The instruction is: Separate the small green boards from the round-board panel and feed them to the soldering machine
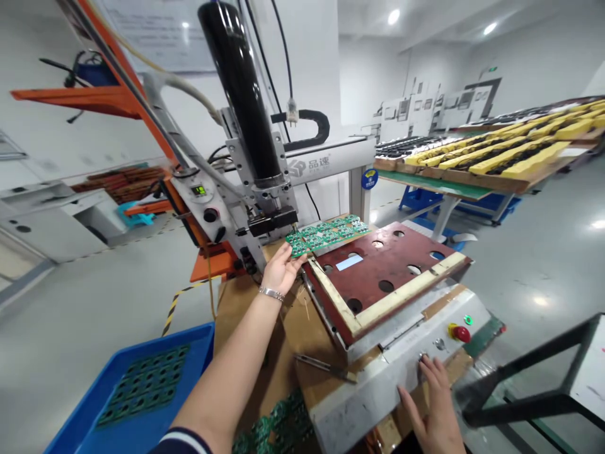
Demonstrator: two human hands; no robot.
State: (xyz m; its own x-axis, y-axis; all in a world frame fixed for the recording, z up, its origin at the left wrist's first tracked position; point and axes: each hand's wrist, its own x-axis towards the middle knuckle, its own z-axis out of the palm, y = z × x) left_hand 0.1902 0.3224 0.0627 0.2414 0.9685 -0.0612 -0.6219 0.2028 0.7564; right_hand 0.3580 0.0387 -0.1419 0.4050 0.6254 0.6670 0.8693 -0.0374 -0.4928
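Note:
My left hand (283, 268), with a metal watch band at its wrist, is closed on the near left end of a long green circuit board panel (326, 234). The panel lies level beneath the head of a machine with a tall black cylinder (241, 88). Just right of the panel is a dark red plate (373, 277) with round holes and a cream strip along two edges. My right hand (432, 403) rests at the machine's grey front panel (359, 403). Its fingers are apart, one fingertip at a small button, and it holds nothing.
A red emergency stop knob (459, 333) and a green-lit button (467, 320) sit on the front panel. Tweezers (326, 367) lie left of it. More circuit boards (278, 425) lie below, and a blue bin (142, 353) holds others. A black frame (529, 372) stands right.

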